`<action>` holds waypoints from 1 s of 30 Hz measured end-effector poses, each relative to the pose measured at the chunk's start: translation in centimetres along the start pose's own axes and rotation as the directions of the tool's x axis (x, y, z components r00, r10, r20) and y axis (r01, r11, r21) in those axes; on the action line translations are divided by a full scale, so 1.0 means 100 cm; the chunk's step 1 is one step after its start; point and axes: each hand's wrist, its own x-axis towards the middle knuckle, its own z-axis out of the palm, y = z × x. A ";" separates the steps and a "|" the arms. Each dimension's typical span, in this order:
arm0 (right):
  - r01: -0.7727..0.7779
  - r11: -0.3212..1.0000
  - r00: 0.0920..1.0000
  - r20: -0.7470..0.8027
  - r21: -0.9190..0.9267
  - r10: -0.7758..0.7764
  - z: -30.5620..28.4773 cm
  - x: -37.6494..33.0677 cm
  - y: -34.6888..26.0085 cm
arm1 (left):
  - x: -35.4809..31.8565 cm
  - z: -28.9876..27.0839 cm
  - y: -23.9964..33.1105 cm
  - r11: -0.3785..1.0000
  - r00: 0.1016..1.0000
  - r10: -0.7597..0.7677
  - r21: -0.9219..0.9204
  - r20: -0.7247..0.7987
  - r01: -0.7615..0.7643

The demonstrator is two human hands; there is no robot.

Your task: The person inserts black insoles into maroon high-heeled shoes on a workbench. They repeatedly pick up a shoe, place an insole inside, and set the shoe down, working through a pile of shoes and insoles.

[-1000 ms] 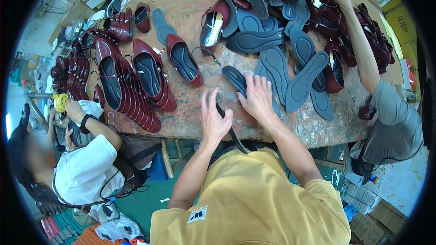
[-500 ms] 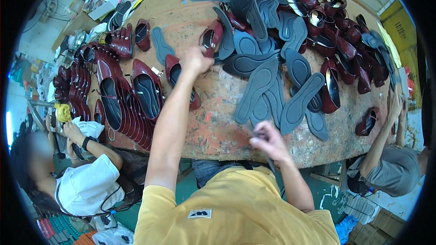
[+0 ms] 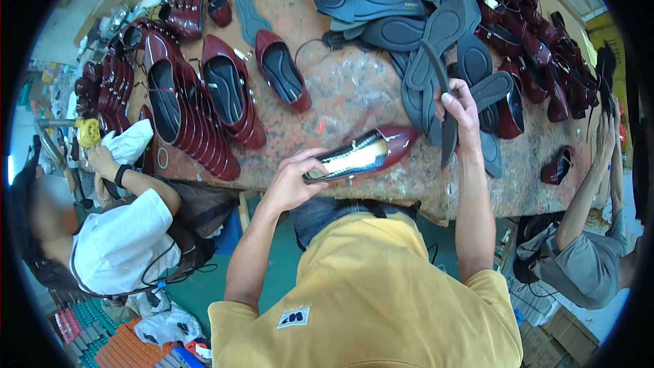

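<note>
Near the front edge of the table, my left hand [image 3: 294,178] is closed on the heel end of a glossy burgundy pointed shoe [image 3: 400,143]. Its light, shiny inside faces up and its toe points right. Beside the toe, my right hand [image 3: 460,108] grips a dark grey insole [image 3: 448,142], held upright and seen nearly edge-on. Behind it spreads a heap of dark grey insoles [image 3: 398,31]. To the left, a single burgundy shoe [image 3: 300,101] with a dark insole inside lies on the table.
Nested burgundy shoes [image 3: 180,133] stand in rows on the left; a pile of them [image 3: 531,61] covers the right back. A loose insole [image 3: 251,17] and a lone shoe [image 3: 560,165] lie apart. People work at the left [image 3: 126,238] and right [image 3: 579,259].
My left hand has come back from farther up the table and now holds a shoe near the front edge. My right hand has moved up and right, with the insole raised. The view has shifted.
</note>
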 end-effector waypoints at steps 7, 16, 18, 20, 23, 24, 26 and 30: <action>0.462 0.497 0.727 0.635 -0.734 0.262 0.051 -0.046 -0.052 | 0.005 0.006 0.009 0.991 0.994 0.094 0.092 0.051 -0.098; 0.678 0.371 0.588 0.771 -0.634 0.243 0.113 -0.034 0.042 | -0.013 -0.007 0.037 0.977 0.982 -0.172 0.117 -0.074 0.179; 0.701 0.343 0.569 0.780 -0.626 0.259 0.120 -0.033 0.045 | -0.012 -0.004 0.033 0.985 0.985 -0.160 0.063 -0.058 0.163; 0.706 0.332 0.573 0.780 -0.626 0.252 0.122 -0.035 0.051 | -0.013 -0.002 0.031 0.981 0.983 -0.174 0.073 -0.065 0.179; 0.691 0.310 0.599 0.758 -0.652 0.258 0.123 -0.039 0.057 | -0.011 -0.002 0.032 0.977 0.980 -0.187 0.094 -0.066 0.193; 0.686 0.300 0.608 0.749 -0.663 0.263 0.123 -0.039 0.058 | -0.011 -0.002 0.034 0.977 0.982 -0.175 0.108 -0.078 0.183; 0.712 0.230 0.616 0.748 -0.663 0.248 0.125 -0.043 0.062 | -0.008 -0.005 0.037 0.965 0.999 -0.033 0.261 -0.027 0.039; 0.772 0.112 0.611 0.779 -0.626 0.140 0.121 -0.043 0.049 | -0.003 -0.001 0.028 0.767 0.953 0.212 0.567 0.217 -0.300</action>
